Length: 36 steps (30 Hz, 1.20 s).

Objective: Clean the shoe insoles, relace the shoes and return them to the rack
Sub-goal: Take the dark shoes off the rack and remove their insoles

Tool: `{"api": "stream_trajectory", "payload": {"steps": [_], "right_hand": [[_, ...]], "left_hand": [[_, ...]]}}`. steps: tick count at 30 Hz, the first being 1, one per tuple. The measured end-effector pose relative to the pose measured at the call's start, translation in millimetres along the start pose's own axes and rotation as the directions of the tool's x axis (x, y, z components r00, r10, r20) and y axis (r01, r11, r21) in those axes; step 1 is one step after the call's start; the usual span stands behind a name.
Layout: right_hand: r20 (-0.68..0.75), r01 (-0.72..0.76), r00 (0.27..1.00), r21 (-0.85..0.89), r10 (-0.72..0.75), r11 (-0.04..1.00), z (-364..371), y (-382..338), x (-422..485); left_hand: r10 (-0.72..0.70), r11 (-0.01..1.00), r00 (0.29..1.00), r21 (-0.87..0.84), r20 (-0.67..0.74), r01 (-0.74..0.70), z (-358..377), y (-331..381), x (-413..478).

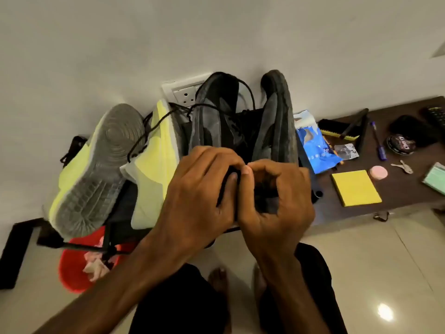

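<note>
Two black shoes (216,116) (277,121) stand against the wall on a dark rack (125,203), soles turned outward. Left of them lie two neon-yellow shoes, one sole-up (96,169), the other (154,169) with a black lace (149,131) trailing over it. My left hand (199,196) and my right hand (277,196) meet in front of the black shoes. Both have curled fingers gripping a black shoe part (231,182) between them; most of it is hidden.
A dark low table (404,194) to the right holds a blue wipes pack (315,143), a brush (337,131), a polish tin (401,144), a yellow pad (356,188), a pink disc, keys and a pen. A red bucket (72,268) with cloth sits below left. A wall socket (183,92) is behind.
</note>
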State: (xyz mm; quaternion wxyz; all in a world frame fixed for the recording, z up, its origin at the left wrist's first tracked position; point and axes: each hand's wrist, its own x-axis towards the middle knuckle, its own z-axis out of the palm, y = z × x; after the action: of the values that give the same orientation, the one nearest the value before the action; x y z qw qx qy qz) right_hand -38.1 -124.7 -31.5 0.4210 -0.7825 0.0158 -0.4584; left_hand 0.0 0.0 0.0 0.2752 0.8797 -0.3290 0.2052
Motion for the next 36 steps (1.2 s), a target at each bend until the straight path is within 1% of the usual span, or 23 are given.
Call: {"api": "stream_trajectory", "payload": {"steps": [3,4,6,8,9,11,13,16,18,21,23,25,26,28,30,32,36], "right_hand": [[-0.041,-0.006,0.999,-0.013,0.005,1.0,-21,-16,-24],[-0.043,-0.026,0.999,0.004,0.027,1.0,-28,-23,-32],[-0.004,-0.134,0.991,0.012,0.134,0.991,-42,-38,-43],[0.092,-0.25,0.965,0.017,0.247,0.968,-57,-58,-59],[0.124,-0.296,0.948,-0.008,0.295,0.955,-63,-65,-68],[0.199,-0.332,0.92,-0.067,0.339,0.941,-70,-74,-80],[0.248,-0.341,0.899,-0.122,0.361,0.932,-76,-75,-90],[0.318,-0.349,0.857,-0.223,0.406,0.91,-73,-60,-94],[0.37,-0.374,0.805,-0.291,0.464,0.881,-62,-39,-98],[0.429,-0.367,0.736,-0.396,0.523,0.841,-40,-1,-108],[0.478,-0.371,0.67,-0.447,0.568,0.814,-20,28,-114],[0.509,-0.342,0.618,-0.513,0.6,0.787,0,54,-115],[0.515,-0.321,0.608,-0.537,0.605,0.78,7,63,-112],[0.507,-0.301,0.618,-0.554,0.601,0.776,18,74,-100],[0.473,-0.293,0.647,-0.569,0.598,0.768,24,82,-85],[0.455,-0.28,0.644,-0.609,0.615,0.742,25,92,-80],[0.484,-0.228,0.569,-0.683,0.664,0.694,22,97,-87]], "left_hand": [[0.078,0.995,0.992,0.067,-0.1,-0.072,-5,25,-30],[0.076,0.995,0.992,0.075,-0.105,-0.069,-8,33,-40],[-0.002,0.999,0.996,0.042,-0.087,0.006,-13,48,-60],[-0.119,0.993,0.99,0.017,-0.08,0.12,-21,60,-87],[-0.166,0.986,0.986,0.011,-0.034,0.166,-19,65,-99],[-0.241,0.97,0.968,0.03,0.066,0.239,-13,73,-115],[-0.313,0.95,0.943,0.053,0.115,0.308,-10,78,-126],[-0.434,0.901,0.881,0.064,0.19,0.43,3,72,-130],[-0.503,0.862,0.832,0.066,0.234,0.502,20,60,-131],[-0.596,0.794,0.754,0.062,0.278,0.605,52,36,-136],[-0.636,0.752,0.704,0.051,0.314,0.657,75,21,-135],[-0.637,0.746,0.691,0.045,0.342,0.665,97,6,-131],[-0.626,0.752,0.696,0.039,0.352,0.658,104,2,-129],[-0.593,0.776,0.721,0.019,0.358,0.63,120,-7,-118],[-0.572,0.798,0.748,0.016,0.336,0.603,133,-12,-105],[-0.578,0.801,0.749,0.05,0.323,0.596,142,-15,-98],[-0.571,0.805,0.723,0.094,0.389,0.585,147,-14,-102]]}}
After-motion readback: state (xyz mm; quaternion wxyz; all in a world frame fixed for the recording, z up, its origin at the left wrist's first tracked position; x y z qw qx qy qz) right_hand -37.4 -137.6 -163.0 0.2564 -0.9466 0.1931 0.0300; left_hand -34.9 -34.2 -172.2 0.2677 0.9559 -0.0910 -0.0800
